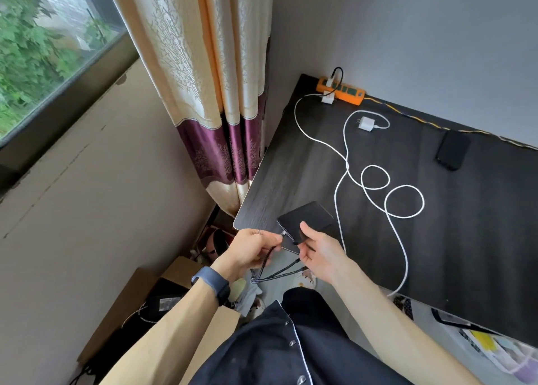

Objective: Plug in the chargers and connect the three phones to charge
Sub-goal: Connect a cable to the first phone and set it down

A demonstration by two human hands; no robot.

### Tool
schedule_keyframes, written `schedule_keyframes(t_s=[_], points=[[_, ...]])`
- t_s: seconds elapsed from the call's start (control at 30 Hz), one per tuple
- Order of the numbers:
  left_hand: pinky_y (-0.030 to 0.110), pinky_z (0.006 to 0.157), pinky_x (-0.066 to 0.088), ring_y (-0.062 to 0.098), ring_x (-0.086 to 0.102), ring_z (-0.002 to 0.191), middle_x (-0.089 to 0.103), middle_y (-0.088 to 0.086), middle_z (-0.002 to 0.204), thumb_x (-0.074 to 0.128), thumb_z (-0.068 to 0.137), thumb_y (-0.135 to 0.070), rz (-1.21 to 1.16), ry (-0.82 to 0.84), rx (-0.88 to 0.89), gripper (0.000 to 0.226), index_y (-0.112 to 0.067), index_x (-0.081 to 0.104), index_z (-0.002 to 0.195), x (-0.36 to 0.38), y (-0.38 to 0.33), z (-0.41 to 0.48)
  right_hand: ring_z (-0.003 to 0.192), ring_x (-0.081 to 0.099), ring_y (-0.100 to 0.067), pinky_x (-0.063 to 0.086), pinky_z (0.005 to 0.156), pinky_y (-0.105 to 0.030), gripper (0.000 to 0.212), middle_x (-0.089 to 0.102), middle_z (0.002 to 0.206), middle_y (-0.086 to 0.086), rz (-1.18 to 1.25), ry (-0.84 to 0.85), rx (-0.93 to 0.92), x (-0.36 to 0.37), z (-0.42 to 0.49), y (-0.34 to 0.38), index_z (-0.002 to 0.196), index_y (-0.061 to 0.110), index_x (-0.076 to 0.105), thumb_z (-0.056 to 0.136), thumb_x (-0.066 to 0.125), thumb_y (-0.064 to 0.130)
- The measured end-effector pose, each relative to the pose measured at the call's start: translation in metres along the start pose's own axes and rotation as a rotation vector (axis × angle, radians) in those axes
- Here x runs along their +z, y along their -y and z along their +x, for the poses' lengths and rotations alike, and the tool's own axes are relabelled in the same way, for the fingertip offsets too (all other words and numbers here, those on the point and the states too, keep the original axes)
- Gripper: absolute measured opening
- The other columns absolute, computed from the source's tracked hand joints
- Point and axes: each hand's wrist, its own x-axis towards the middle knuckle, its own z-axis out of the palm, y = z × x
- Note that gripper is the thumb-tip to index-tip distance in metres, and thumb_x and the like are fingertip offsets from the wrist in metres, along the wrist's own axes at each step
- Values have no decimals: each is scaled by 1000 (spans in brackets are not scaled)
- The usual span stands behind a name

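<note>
1. The slim black rectangular phone (308, 217) is at the dark wooden tabletop's (291, 166) near-left corner — the right hand (320, 253) grips its near end.
2. The left hand (250, 247) pinches the limp black braided cable (276, 275) by its stiff plug — probably the best hold.

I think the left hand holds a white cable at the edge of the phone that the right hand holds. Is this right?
Not quite: the head view shows the cable in the left hand is dark and braided, not white. The rest is right: the right hand holds the phone.

White cable (375, 178) loops across desk (480, 224)
</note>
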Motion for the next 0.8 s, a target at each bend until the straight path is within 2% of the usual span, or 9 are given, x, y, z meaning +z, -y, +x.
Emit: schedule_keyframes(t_s=[0.07, 0.13, 0.2, 0.27, 0.37, 0.47, 0.57, 0.8], points=[[19, 47, 43, 14, 51, 53, 61, 2, 63, 71, 84, -22, 23, 7, -19, 16, -13, 69, 71, -3, -2, 0, 79, 58, -18, 49, 57, -25, 41, 73, 106, -18, -69, -12, -56, 3, -1, 0, 114, 3, 64, 85, 80, 27], [19, 48, 43, 15, 52, 54, 63, 2, 63, 71, 84, -20, 45, -9, -25, 16, -14, 71, 70, -7, -2, 4, 77, 59, -18, 47, 58, -26, 27, 74, 98, -14, -136, -5, -118, 5, -2, 2, 96, 7, 62, 86, 79, 26], [24, 56, 44, 22, 56, 62, 65, 5, 65, 73, 82, -20, 64, -32, -11, 14, -15, 73, 69, -10, -3, 6, 82, 64, -20, 46, 61, -27, 22, 76, 96, -9, -194, 10, -168, 6, -3, 5, 83, 16, 58, 87, 77, 25], [28, 57, 40, 25, 55, 63, 65, 9, 67, 75, 81, -22, 92, -35, 10, 14, -14, 73, 69, -12, -5, 6, 88, 68, -22, 47, 63, -28, 19, 77, 103, -9, -258, 31, -201, 8, -2, 8, 86, 18, 61, 87, 77, 28], [20, 46, 35, 18, 53, 51, 64, 7, 64, 76, 82, -19, 75, -66, 33, 15, -11, 73, 69, -11, -7, 9, 89, 69, -21, 48, 67, -30, 18, 78, 102, -9, -274, 41, -225, 9, -2, 12, 88, 18, 63, 87, 78, 29], [21, 45, 33, 17, 53, 45, 65, 5, 60, 76, 83, -13, 29, -104, 58, 15, -9, 74, 68, -10, -10, 11, 90, 70, -21, 48, 69, -31, 18, 78, 101, -7, -267, 43, -243, 10, -2, 14, 90, 17, 63, 88, 77, 29], [16, 37, 33, 13, 51, 39, 63, 3, 53, 71, 85, -5, 7, -99, 82, 15, -4, 71, 70, -9, -14, 12, 93, 71, -20, 47, 68, -30, 25, 78, 105, -8, -269, 45, -260, 9, -2, 15, 103, 12, 64, 88, 76, 28], [15, 36, 32, 10, 45, 35, 56, 0, 45, 74, 83, -11, 138, -64, 100, 14, 0, 71, 74, -7, -15, 18, 93, 72, -20, 48, 63, -27, 31, 77, 107, -8, -316, 16, -267, -1, -1, 14, 108, 10, 64, 87, 77, 29]])
